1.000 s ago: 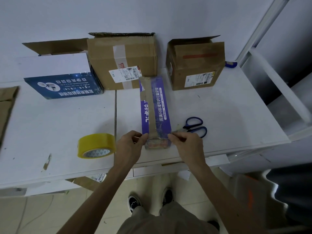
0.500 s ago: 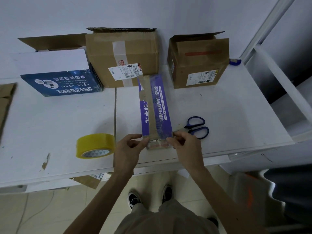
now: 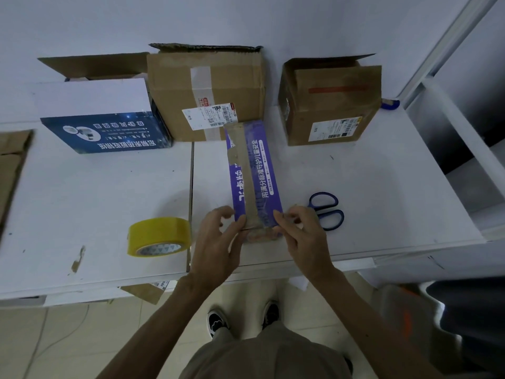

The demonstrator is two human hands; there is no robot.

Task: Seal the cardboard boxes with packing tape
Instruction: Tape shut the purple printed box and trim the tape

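1. A long purple box [image 3: 266,173] with white print lies flat on the white desk [image 3: 369,187]. It points away from the person, with its near end by the desk's front edge and its far end just in front of a brown cardboard box [image 3: 207,86]
2. A brownish strip of tape [image 3: 244,165] runs lengthwise along the top of the purple box and folds down over its near end
3. The left hand [image 3: 216,242] has its grip curled round the box's near left corner, thumb tip pressed on the tape at the top edge
4. The right hand [image 3: 303,236] has its grip pinching the near right corner, thumb on the top edge and fingers bent down the side
5. A roll of yellow packing tape [image 3: 158,236] stands on its edge on the desk, just left of the left hand
6. Blue-handled scissors [image 3: 326,210] lie just right of the right hand, blades hidden behind it
7. Along the wall, the labelled brown box has its top flaps open. A second brown box [image 3: 330,105], also open, stands to its right, and a blue and white box [image 3: 101,116] to its left
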